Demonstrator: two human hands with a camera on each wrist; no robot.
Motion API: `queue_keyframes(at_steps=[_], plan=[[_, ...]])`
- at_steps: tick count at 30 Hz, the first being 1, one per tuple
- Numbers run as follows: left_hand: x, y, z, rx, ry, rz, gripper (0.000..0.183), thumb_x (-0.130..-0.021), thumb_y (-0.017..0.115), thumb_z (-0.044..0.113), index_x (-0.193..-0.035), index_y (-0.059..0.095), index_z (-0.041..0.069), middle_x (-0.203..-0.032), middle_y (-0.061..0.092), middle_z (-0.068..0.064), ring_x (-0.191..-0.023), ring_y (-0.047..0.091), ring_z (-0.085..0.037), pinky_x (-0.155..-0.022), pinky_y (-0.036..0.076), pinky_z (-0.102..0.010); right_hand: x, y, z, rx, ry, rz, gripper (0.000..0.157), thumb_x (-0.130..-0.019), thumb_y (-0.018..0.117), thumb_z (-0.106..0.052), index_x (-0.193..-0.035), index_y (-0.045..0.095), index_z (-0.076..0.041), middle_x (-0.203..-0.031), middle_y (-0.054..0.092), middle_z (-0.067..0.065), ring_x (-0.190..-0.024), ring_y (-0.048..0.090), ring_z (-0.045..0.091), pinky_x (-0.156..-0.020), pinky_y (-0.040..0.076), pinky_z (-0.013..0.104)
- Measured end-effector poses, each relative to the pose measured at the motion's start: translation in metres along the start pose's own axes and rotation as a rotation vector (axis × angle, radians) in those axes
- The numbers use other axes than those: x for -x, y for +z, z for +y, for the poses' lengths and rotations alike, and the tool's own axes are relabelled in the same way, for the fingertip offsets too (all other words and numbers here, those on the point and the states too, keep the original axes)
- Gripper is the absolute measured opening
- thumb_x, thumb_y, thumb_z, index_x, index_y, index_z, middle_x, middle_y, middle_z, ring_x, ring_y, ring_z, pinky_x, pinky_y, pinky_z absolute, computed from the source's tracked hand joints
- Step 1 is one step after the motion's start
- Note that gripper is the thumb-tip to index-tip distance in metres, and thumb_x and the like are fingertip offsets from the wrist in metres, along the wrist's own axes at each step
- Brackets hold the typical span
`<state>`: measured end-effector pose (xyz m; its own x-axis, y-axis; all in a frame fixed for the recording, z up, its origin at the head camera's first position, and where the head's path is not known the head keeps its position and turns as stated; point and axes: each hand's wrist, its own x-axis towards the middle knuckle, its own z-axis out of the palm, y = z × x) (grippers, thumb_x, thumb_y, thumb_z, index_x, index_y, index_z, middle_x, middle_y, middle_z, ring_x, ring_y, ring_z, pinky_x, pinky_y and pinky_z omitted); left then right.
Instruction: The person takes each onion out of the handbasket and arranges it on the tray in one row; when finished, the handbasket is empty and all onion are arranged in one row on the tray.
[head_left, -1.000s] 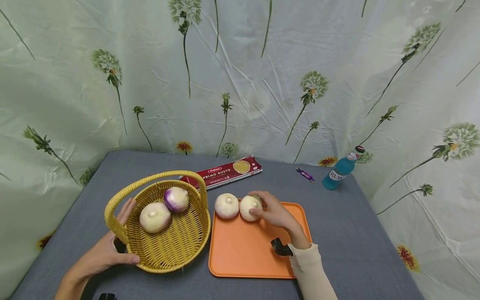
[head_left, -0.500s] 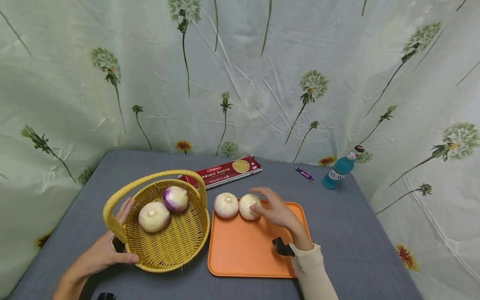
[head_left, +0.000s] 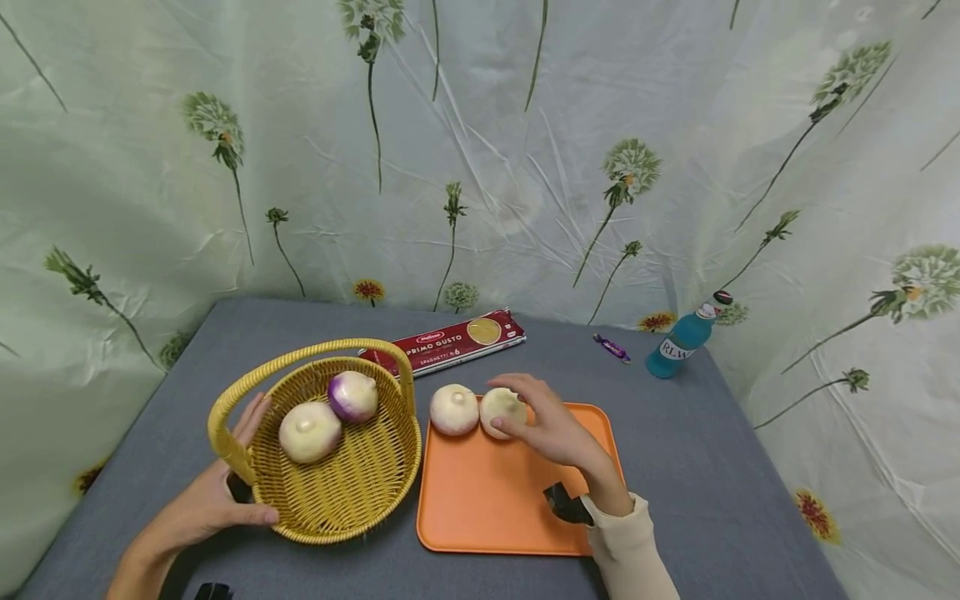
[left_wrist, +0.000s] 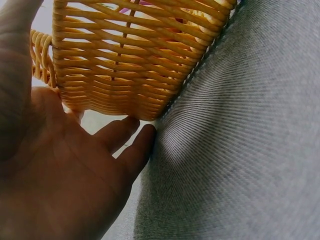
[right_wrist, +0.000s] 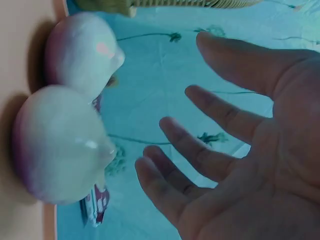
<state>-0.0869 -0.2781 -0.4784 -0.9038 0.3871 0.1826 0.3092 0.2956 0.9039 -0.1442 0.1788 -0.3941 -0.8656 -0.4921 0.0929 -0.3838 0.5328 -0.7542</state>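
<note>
A yellow wicker basket (head_left: 352,492) with a tall handle stands at the left, holding two white-and-purple turnips, one pale turnip (head_left: 310,432) and one with a purple side (head_left: 352,397). My left hand (head_left: 213,500) rests against the basket's outer left side, its fingers fairly straight and its thumb near the front rim. Two more turnips sit side by side at the back of an orange tray (head_left: 495,508): a left turnip (head_left: 454,409) and a right turnip (head_left: 498,408). Over the right one is my right hand (right_wrist: 240,150), fingers spread and apart from it, holding nothing.
Behind the basket and tray lies a red spaghetti packet (head_left: 465,343). Farther right are a small purple wrapped candy (head_left: 612,348) and a blue bottle (head_left: 681,343) standing near the back edge. A flowered curtain (head_left: 510,167) hangs behind the grey-covered table (head_left: 697,492).
My right hand has let go of the right turnip and lifted slightly off it, its fingers spreading. The turnips, basket and left hand stay where they were.
</note>
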Motion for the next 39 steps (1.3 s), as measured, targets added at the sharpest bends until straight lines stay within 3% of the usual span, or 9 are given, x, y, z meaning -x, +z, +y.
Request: queue_keyframes(at_steps=[8,15,19,27,31,34,36,39], plan=[[0.000,0.000,0.002,0.027,-0.017,-0.008,0.131,-0.070,0.086,0.005,-0.163,-0.005,0.024,-0.168,-0.019,0.003,-0.147,-0.012,0.004,-0.113,-0.008,-0.025,0.000,0.003,-0.014,-0.084,-0.060,-0.072,0.049,-0.096,0.069,-0.028,-0.141,0.055,-0.015,-0.146,0.051,0.000,-0.136,0.043,0.026,-0.109,0.039,0.054],[0.002,-0.001,0.003,0.031,-0.024,-0.012,0.129,-0.072,0.085,0.007,-0.163,-0.005,0.025,-0.168,-0.020,0.004,-0.147,-0.012,0.002,-0.115,-0.011,-0.036,-0.004,0.010,-0.027,0.001,-0.112,-0.148,0.050,-0.095,0.069,-0.032,-0.142,0.055,-0.020,-0.148,0.050,-0.002,-0.138,0.042,0.017,-0.111,0.036,0.051],[0.002,-0.001,0.002,0.044,-0.023,-0.010,0.129,-0.072,0.085,0.006,-0.162,-0.005,0.025,-0.168,-0.020,0.004,-0.147,-0.013,0.002,-0.114,-0.014,-0.047,-0.006,0.017,-0.038,-0.005,-0.166,-0.216,0.049,-0.096,0.069,-0.027,-0.141,0.055,-0.016,-0.147,0.051,0.000,-0.140,0.041,0.018,-0.115,0.035,0.045],[0.000,-0.002,-0.001,0.067,-0.011,-0.008,0.131,-0.070,0.086,0.002,-0.163,-0.005,0.023,-0.168,-0.020,0.003,-0.147,-0.015,0.003,-0.113,-0.015,-0.051,-0.017,0.025,-0.072,0.099,-0.253,-0.329,0.047,-0.098,0.066,-0.032,-0.141,0.056,-0.016,-0.147,0.052,-0.003,-0.136,0.044,0.012,-0.110,0.040,0.033],[0.000,-0.001,0.002,0.056,-0.011,-0.008,0.132,-0.069,0.086,0.002,-0.163,-0.004,0.024,-0.168,-0.020,0.004,-0.147,-0.014,0.004,-0.115,-0.012,-0.037,-0.027,0.028,-0.088,0.155,-0.293,-0.368,0.046,-0.098,0.066,-0.031,-0.140,0.056,-0.018,-0.146,0.052,0.000,-0.134,0.044,0.013,-0.105,0.042,0.029],[-0.001,-0.001,0.003,0.048,-0.002,-0.012,0.132,-0.069,0.086,0.002,-0.163,-0.004,0.023,-0.168,-0.019,0.003,-0.147,-0.013,0.006,-0.114,-0.009,-0.027,-0.035,0.032,-0.097,0.176,-0.320,-0.408,0.046,-0.098,0.067,-0.029,-0.141,0.056,-0.016,-0.147,0.051,0.001,-0.136,0.043,0.014,-0.109,0.039,0.030],[0.000,-0.001,0.002,0.054,0.000,-0.014,0.133,-0.069,0.086,0.002,-0.163,-0.005,0.023,-0.168,-0.020,0.003,-0.147,-0.012,0.006,-0.115,-0.010,-0.030,-0.042,0.036,-0.102,0.185,-0.335,-0.435,0.046,-0.098,0.066,-0.029,-0.141,0.056,-0.016,-0.148,0.050,0.003,-0.138,0.042,0.015,-0.112,0.036,0.030],[-0.001,0.000,0.001,0.071,-0.002,-0.017,0.133,-0.069,0.087,0.003,-0.162,-0.006,0.023,-0.168,-0.020,0.003,-0.147,-0.012,0.005,-0.115,-0.014,-0.045,-0.053,0.043,-0.106,0.210,-0.365,-0.464,0.046,-0.099,0.065,-0.029,-0.141,0.056,-0.015,-0.148,0.051,0.003,-0.140,0.042,0.015,-0.115,0.034,0.030]])
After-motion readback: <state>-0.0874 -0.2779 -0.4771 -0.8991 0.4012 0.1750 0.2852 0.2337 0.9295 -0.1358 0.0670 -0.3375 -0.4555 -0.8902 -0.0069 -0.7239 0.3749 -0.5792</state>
